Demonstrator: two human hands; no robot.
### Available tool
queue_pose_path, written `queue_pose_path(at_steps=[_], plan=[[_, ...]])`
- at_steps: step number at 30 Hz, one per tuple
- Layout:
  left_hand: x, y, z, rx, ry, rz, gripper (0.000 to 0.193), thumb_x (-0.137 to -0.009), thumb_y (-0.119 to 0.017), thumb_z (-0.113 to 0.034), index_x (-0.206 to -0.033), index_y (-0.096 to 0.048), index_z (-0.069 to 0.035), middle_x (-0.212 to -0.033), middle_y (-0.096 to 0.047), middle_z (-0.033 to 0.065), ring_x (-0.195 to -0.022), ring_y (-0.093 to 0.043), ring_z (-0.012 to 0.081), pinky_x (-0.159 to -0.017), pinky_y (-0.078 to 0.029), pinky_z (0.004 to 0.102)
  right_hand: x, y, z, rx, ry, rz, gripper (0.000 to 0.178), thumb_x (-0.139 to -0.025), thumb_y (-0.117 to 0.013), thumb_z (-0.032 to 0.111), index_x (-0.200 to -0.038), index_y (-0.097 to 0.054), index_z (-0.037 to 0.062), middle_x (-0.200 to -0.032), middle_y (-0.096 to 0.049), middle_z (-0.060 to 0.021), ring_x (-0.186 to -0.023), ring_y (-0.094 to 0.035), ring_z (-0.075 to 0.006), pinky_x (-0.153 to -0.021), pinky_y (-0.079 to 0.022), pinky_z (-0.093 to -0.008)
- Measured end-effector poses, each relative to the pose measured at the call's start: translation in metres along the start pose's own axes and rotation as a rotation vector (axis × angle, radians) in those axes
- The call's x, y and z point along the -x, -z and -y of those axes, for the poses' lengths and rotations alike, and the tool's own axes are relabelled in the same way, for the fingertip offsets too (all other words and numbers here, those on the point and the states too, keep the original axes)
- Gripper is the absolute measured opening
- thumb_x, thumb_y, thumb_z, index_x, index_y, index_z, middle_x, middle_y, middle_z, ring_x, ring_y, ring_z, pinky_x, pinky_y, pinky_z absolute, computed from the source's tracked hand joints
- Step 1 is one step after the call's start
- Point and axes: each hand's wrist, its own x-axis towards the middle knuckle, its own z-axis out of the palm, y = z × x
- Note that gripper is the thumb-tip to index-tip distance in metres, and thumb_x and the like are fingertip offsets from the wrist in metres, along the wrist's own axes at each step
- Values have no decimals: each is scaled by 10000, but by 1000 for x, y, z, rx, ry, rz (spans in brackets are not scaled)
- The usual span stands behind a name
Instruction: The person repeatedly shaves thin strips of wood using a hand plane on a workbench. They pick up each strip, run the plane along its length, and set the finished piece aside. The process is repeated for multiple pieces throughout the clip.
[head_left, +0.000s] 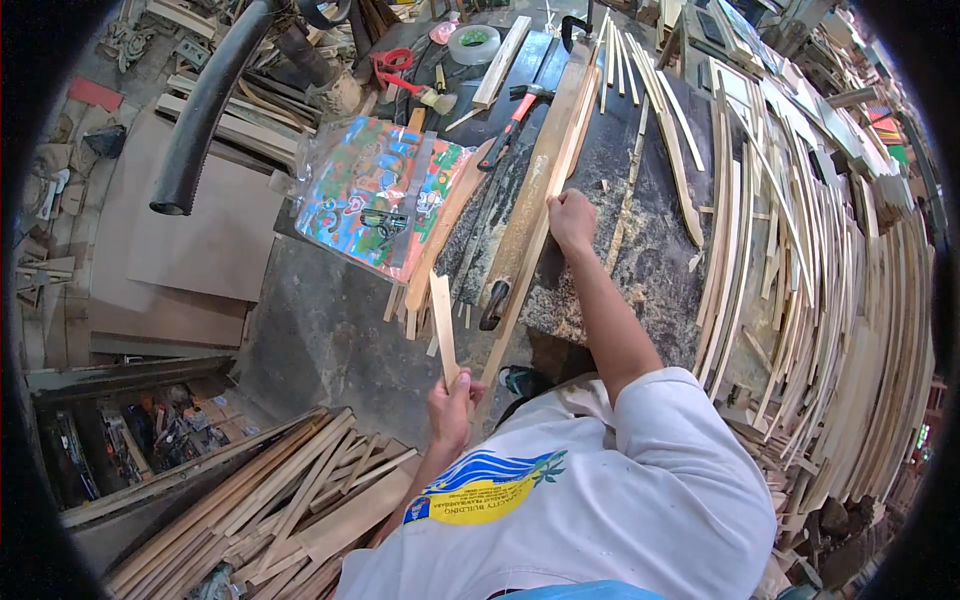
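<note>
My left hand is closed round the lower end of a short, flat, pale wood piece, which points up away from me. Close beside that hand's fingertips runs a long, thin wooden strip, jutting past the near edge of the workbench. My right hand forms a fist over the bench, at the right side of this strip. What its fingers hold, if anything, is hidden. A wooden board lies along the strip, with a black clamp at its far end.
Left on the bench are a hammer, a colourful plastic-wrapped sheet, a brush and a tape roll. Long wood strips crowd the right side. More lumber is piled at lower left, below a black curved tube.
</note>
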Motion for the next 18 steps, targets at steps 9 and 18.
queue_pose_path(at_steps=[9,18], plan=[[-27,-26,-8,-55,-123,90,232,-1082,-659,-209,-1198,-669,-9,-917,-775,103,-802,-704,144,-743,-568,306,-13,-9,-16,56,106,16,313,-936,-756,337,-1006,-782,34,-1017,-776,-253,-999,-743,-456,-923,-570,-539],[-31,-31,-17,-153,-149,142,238,-1089,-629,-190,-1229,-654,2,-920,-772,108,-819,-731,155,-752,-592,323,56,-9,-7,-42,38,20,289,-958,-749,311,-987,-711,26,-989,-758,-245,-979,-725,-465,-869,-553,-553]])
